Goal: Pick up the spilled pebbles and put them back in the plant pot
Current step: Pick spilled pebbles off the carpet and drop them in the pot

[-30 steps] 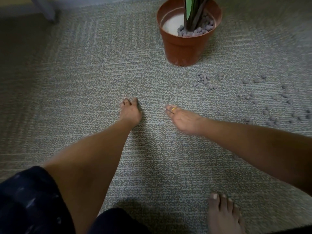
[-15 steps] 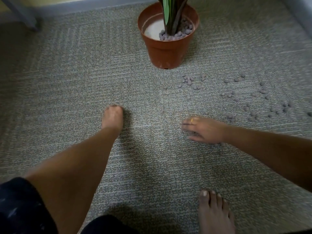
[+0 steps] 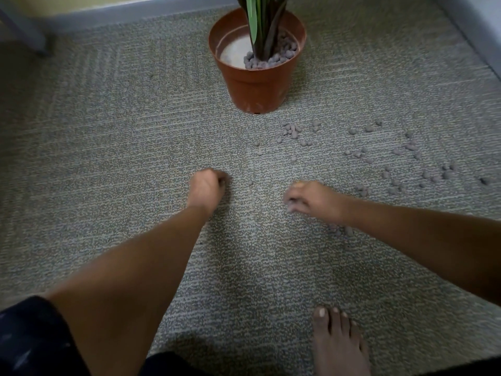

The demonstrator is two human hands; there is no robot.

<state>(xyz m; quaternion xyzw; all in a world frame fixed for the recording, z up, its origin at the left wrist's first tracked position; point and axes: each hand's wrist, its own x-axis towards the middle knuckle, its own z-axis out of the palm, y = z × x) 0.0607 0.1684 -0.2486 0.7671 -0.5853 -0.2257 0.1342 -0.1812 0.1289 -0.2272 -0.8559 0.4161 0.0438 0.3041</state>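
Head view: left hand (image 3: 207, 185) has clenched, seemingly around pebbles (image 3: 291, 131); right hand (image 3: 311, 198) has dropped to the carpet (image 3: 122, 158), pinching more. Gathering has begun, though most still lie scattered beside the plant pot (image 3: 257, 85).

Loses the plant (image 3: 260, 20) leaves past the far top edge. Cannot see inside the left hand (image 3: 206, 187), fingers curled under. Cannot resolve the right hand (image 3: 314, 198) fingertips (image 3: 291, 203) through blur, nor confirm any grip there. Sees only part of the pebbles (image 3: 340, 230) tucked beneath the right forearm (image 3: 406, 234). Reads the rightmost pebble (image 3: 488, 181) as a smear. Loses the near foot (image 3: 339, 346) heel and the far-left grey leg (image 3: 24, 31) at picture edges.
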